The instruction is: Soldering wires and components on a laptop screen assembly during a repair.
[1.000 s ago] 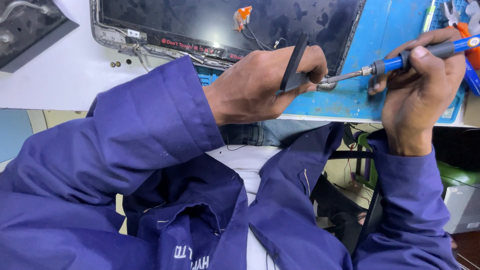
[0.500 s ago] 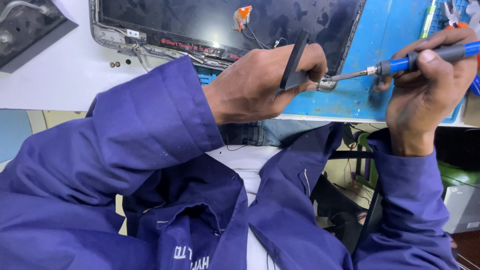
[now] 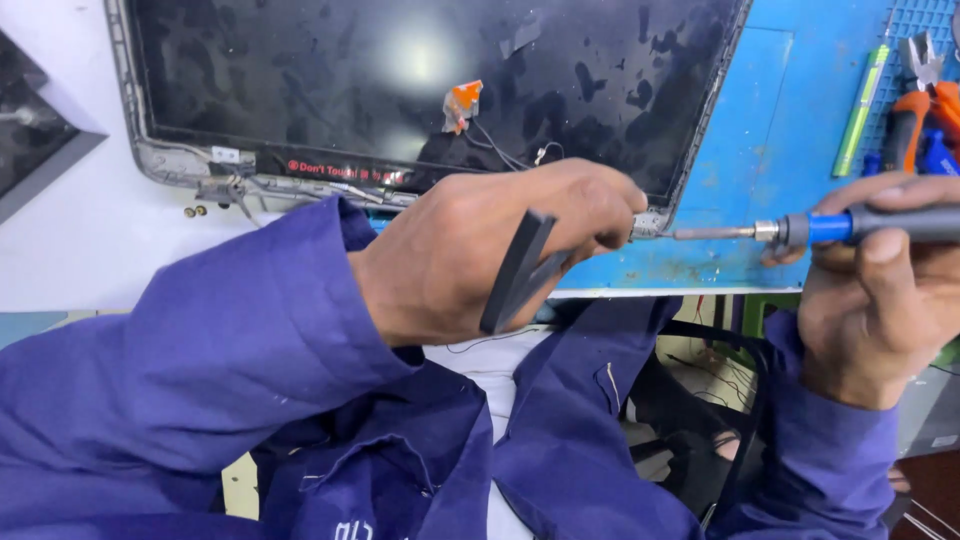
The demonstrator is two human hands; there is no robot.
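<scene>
Blue-handled screwdriver lies level in your closed right hand, tip pointing left at the grey laptop-lid corner hinge; your left hand, nearer, grips black tweezers.

A dark rectangular laptop screen lies on the bench, orange sticker at centre.

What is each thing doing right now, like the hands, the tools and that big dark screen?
left hand: closed around a flat dark strip, resting at the panel's lower corner.
flat dark strip: held, tilted.
right hand: gripping the screwdriver.
screwdriver: held level, tip at the panel's corner hinge.
laptop screen panel: lying flat, dark, frame stripped, wires showing.
pliers: lying on the blue mat, untouched.
</scene>
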